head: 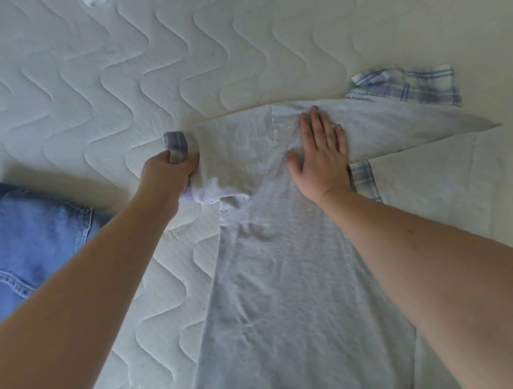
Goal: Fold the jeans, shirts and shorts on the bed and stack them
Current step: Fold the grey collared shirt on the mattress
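presently catalogued, one head view looking down on a bed:
surface: white quilted mattress [111, 91] with a wavy stitch pattern; it carries every item below
item 1: light grey t-shirt [291, 277], spread lengthwise across the centre and lower right of the view, its body running down out of the bottom edge; one sleeve lies out to the right in a point, the other is bunched at the left
item 2: plaid shirt [405, 86], pale blue, lilac and cream checks; lies under the far end of the grey t-shirt; parts show at upper right, beside the right wrist, and at the left hand
item 3: blue jeans [39, 238], at the left edge, near the left forearm, apart from the grey t-shirt; seams and stitching visible; partly cut off by the frame
item 4: small white cloth scrap [95, 2] at the top edge; too little shows to identify
left hand [169, 173]: fingers curled tight, gripping the bunched left sleeve of the grey t-shirt together with a fold of plaid fabric
right hand [319, 150]: flat, fingers straight and slightly spread, palm pressing down on the upper part of the grey t-shirt; grips nothing
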Demonstrator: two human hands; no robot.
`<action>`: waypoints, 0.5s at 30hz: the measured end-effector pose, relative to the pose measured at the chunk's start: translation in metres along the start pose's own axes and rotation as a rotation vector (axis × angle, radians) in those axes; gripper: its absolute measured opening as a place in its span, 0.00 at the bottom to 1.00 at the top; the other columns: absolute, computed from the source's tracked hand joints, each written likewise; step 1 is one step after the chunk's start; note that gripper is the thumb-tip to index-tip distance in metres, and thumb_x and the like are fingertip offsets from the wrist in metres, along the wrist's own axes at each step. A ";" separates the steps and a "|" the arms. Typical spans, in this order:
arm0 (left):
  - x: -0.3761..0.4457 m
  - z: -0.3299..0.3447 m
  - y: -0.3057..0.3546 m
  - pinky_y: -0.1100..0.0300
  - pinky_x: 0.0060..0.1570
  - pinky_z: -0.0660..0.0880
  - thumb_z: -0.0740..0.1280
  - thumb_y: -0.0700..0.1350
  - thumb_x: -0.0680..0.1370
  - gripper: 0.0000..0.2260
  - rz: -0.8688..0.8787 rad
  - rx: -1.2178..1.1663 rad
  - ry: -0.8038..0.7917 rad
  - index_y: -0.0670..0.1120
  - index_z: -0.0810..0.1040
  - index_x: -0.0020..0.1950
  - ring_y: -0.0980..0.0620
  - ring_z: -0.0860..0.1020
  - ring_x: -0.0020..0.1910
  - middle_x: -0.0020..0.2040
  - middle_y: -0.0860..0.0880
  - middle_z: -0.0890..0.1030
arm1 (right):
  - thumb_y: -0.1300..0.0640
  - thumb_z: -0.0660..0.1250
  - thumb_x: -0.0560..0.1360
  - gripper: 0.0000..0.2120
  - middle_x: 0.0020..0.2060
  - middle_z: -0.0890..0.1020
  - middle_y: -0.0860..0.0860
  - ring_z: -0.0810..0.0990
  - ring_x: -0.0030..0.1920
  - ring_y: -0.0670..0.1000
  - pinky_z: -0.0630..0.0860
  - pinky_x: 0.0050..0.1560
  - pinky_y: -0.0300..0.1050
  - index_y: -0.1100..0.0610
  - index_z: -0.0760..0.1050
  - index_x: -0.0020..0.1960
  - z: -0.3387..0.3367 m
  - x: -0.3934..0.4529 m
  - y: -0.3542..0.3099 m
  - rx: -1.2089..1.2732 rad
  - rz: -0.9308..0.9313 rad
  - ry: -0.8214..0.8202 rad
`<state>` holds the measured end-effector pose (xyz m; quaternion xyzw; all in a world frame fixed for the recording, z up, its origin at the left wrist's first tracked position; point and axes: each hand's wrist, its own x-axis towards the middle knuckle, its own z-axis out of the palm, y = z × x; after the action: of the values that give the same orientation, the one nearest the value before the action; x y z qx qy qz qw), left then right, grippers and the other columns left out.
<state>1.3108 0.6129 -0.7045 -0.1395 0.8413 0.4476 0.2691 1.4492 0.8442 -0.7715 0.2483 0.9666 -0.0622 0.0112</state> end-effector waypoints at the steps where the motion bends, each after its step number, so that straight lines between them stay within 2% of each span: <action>1: -0.006 0.000 0.002 0.64 0.37 0.76 0.74 0.50 0.74 0.04 0.040 -0.016 -0.024 0.53 0.80 0.43 0.53 0.83 0.41 0.37 0.54 0.83 | 0.42 0.49 0.78 0.34 0.80 0.51 0.54 0.48 0.79 0.51 0.46 0.77 0.56 0.56 0.50 0.80 -0.001 0.000 0.001 0.006 -0.002 -0.014; 4: -0.033 0.005 0.016 0.57 0.45 0.79 0.71 0.51 0.75 0.01 0.207 0.012 -0.073 0.57 0.80 0.45 0.55 0.83 0.44 0.41 0.57 0.84 | 0.42 0.48 0.78 0.34 0.80 0.47 0.52 0.44 0.79 0.49 0.42 0.77 0.54 0.54 0.46 0.80 -0.008 0.004 0.000 0.053 -0.004 -0.107; 7: -0.068 0.014 0.041 0.54 0.47 0.79 0.68 0.52 0.77 0.05 0.374 0.144 -0.092 0.54 0.78 0.51 0.54 0.81 0.44 0.43 0.56 0.83 | 0.45 0.54 0.80 0.34 0.80 0.44 0.50 0.42 0.79 0.47 0.39 0.76 0.49 0.53 0.45 0.80 -0.027 0.010 0.006 0.190 -0.011 -0.248; 8: -0.081 0.019 0.052 0.56 0.45 0.78 0.67 0.51 0.78 0.05 0.426 0.170 -0.112 0.53 0.78 0.51 0.56 0.81 0.43 0.42 0.55 0.82 | 0.47 0.56 0.81 0.31 0.80 0.47 0.49 0.44 0.79 0.46 0.42 0.76 0.44 0.52 0.48 0.80 -0.041 0.012 0.008 0.336 0.017 -0.327; 10: -0.109 0.033 0.073 0.67 0.38 0.73 0.65 0.50 0.78 0.04 0.520 0.197 -0.152 0.51 0.76 0.50 0.60 0.79 0.39 0.39 0.55 0.80 | 0.47 0.56 0.82 0.24 0.75 0.62 0.46 0.58 0.76 0.45 0.55 0.71 0.35 0.51 0.60 0.77 -0.074 0.007 0.015 0.878 0.222 -0.446; 11: -0.122 0.043 0.082 0.72 0.33 0.70 0.65 0.49 0.79 0.03 0.579 0.222 -0.166 0.51 0.75 0.49 0.61 0.78 0.39 0.37 0.55 0.79 | 0.46 0.56 0.82 0.22 0.70 0.69 0.45 0.66 0.72 0.46 0.62 0.67 0.37 0.51 0.66 0.74 -0.089 0.001 0.020 1.142 0.380 -0.437; 13: -0.150 0.069 0.097 0.70 0.31 0.69 0.64 0.49 0.79 0.04 0.697 0.270 -0.215 0.50 0.74 0.49 0.60 0.77 0.37 0.35 0.54 0.78 | 0.47 0.53 0.83 0.19 0.62 0.78 0.48 0.78 0.62 0.50 0.74 0.59 0.45 0.53 0.73 0.69 -0.120 -0.018 0.032 1.487 0.608 -0.311; 15: -0.174 0.098 0.103 0.70 0.32 0.70 0.63 0.51 0.81 0.05 0.756 0.305 -0.343 0.50 0.75 0.52 0.60 0.77 0.35 0.38 0.55 0.79 | 0.43 0.48 0.83 0.24 0.53 0.84 0.51 0.84 0.51 0.51 0.79 0.48 0.49 0.55 0.76 0.64 -0.140 -0.041 0.048 1.699 0.683 -0.275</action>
<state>1.4356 0.7506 -0.5781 0.2957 0.8328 0.4021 0.2395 1.5097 0.8838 -0.6365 0.4349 0.4608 -0.7725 -0.0422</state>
